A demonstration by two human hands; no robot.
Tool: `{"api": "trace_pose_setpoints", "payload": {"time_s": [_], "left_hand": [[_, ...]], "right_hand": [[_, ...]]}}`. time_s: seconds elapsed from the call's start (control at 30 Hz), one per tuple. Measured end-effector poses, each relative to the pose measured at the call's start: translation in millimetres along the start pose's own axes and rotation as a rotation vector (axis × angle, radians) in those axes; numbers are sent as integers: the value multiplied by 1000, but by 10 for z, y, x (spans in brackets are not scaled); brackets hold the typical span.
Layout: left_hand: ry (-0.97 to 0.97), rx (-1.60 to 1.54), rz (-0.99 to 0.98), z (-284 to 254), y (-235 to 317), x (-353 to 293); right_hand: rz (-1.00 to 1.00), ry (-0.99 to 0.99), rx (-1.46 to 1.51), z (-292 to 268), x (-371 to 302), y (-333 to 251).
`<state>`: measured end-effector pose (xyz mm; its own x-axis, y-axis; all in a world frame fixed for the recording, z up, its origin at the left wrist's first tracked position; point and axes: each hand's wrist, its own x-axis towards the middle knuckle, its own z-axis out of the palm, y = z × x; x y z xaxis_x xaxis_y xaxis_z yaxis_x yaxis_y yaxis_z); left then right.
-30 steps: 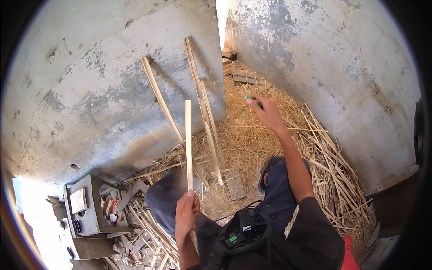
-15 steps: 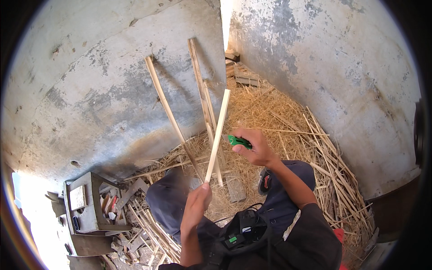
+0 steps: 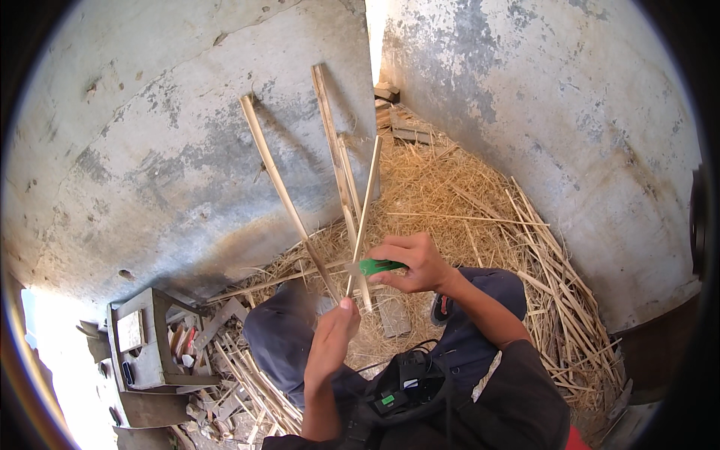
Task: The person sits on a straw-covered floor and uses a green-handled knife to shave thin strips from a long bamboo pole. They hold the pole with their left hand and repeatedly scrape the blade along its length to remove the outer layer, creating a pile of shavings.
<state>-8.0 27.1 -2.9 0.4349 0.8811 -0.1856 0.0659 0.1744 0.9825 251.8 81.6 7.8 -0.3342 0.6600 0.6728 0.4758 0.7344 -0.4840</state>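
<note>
My left hand (image 3: 331, 335) grips the lower end of a pale wooden strip (image 3: 367, 202), thumb pressed along it. The strip slants upward, its narrow edge toward me. My right hand (image 3: 414, 262) is closed around a green-handled utility knife (image 3: 381, 266). The knife's front end meets the strip a short way above my left hand; whether the blade is cutting into the wood cannot be made out.
Longer strips (image 3: 279, 180) lean against the worn wall on the left. Shavings (image 3: 427, 184) cover the floor ahead. A heap of thin sticks (image 3: 559, 307) lies along the right wall. A small wooden stool (image 3: 154, 337) stands at the left, with more sticks (image 3: 251, 379) beside it.
My right hand has brought the knife down and left, from beside the strip to against it. The strip has turned from its broad face to its narrow edge.
</note>
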Motion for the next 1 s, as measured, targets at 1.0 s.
{"api": "trace_pose_setpoints", "payload": {"time_s": [1.0], "left_hand": [[409,763,169,308,148,29]], "right_hand": [[97,293,-340,-32,67,-50]]}}
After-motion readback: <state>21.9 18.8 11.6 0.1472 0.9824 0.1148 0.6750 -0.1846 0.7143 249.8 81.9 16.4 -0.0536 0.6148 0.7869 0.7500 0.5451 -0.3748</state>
